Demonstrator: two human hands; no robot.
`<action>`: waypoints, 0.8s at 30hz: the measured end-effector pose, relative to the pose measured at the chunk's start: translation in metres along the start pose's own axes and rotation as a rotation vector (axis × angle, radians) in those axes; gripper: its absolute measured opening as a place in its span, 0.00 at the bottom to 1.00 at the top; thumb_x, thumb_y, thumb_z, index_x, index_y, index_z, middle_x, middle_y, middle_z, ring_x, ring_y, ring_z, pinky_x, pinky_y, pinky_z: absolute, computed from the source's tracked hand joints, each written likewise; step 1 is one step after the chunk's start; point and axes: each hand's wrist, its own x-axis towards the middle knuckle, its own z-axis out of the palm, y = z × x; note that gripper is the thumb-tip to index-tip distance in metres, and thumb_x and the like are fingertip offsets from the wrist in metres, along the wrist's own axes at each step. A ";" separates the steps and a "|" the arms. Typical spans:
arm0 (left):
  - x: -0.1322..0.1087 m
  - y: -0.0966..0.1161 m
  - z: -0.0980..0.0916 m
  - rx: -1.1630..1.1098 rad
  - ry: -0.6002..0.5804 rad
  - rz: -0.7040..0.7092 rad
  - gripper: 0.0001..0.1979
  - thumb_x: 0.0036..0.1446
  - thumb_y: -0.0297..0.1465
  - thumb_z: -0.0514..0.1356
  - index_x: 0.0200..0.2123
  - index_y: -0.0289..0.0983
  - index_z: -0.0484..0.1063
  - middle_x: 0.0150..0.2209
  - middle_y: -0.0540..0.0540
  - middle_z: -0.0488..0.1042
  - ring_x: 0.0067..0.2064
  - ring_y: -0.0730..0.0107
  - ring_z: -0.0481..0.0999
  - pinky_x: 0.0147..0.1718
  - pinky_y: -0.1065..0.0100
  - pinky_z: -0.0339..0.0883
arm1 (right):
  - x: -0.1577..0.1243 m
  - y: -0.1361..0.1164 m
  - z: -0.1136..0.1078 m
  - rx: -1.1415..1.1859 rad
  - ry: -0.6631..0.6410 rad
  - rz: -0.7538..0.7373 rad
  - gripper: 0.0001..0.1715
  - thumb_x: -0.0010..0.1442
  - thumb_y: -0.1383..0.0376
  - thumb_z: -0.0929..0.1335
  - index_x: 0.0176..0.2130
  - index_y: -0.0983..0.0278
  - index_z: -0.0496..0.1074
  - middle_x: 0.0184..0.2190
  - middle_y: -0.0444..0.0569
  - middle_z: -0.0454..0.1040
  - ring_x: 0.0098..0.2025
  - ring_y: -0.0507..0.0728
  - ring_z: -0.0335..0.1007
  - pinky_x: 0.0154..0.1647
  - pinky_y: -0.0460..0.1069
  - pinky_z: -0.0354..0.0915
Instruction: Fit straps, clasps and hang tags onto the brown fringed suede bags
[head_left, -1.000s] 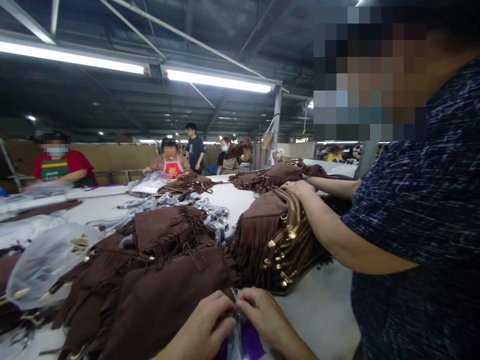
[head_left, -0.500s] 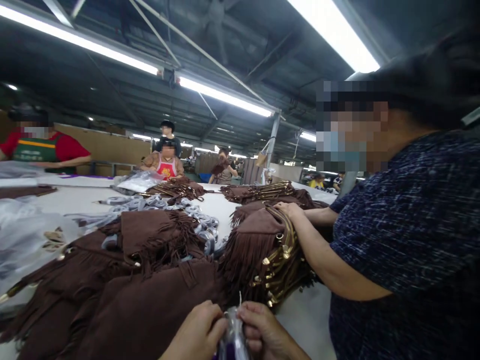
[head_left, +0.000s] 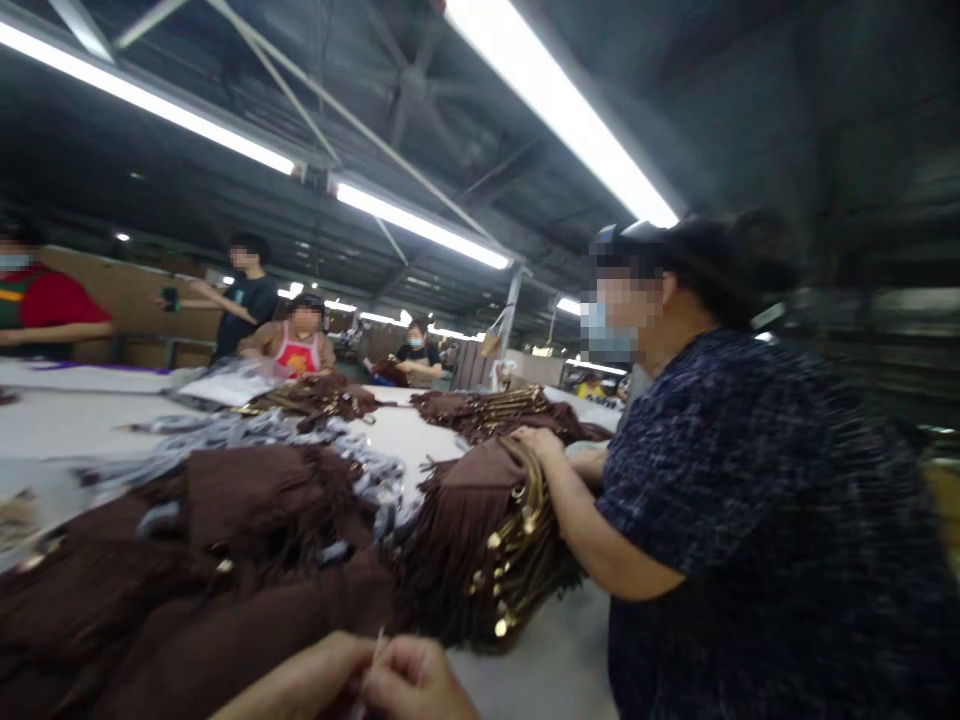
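Note:
At the bottom edge my left hand (head_left: 330, 668) and my right hand (head_left: 416, 680) meet, both closed. A thin white string (head_left: 379, 640) pokes up between them, pinched in my right hand's fingertips. My left fingers are bent and partly hidden behind the right hand, so what they grip does not show. Just beyond lie brown fringed bags (head_left: 255, 500) in a heap on the left. To the right is a stack of brown fringed bags (head_left: 487, 475) with gold-coloured hardware along its side, and a co-worker's hand (head_left: 541, 445) rests on top.
A co-worker in a dark patterned shirt (head_left: 720, 480) stands close on the right. Grey wrapped straps (head_left: 367, 450) lie behind the heap on the white table (head_left: 431, 445). Farther back are more brown bags (head_left: 510, 405) and several people.
The view has swung right and tilted up, so the scene sits farther left. My hands are lower in view and closer together; the clear plastic between them has mostly dropped out of sight.

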 end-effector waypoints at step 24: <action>-0.042 -0.018 -0.004 0.624 0.006 0.359 0.09 0.41 0.30 0.56 0.29 0.36 0.69 0.24 0.55 0.63 0.29 0.71 0.62 0.25 0.72 0.50 | -0.059 -0.004 -0.016 -1.195 0.091 -0.226 0.11 0.59 0.68 0.67 0.30 0.59 0.79 0.24 0.42 0.78 0.29 0.53 0.72 0.28 0.47 0.50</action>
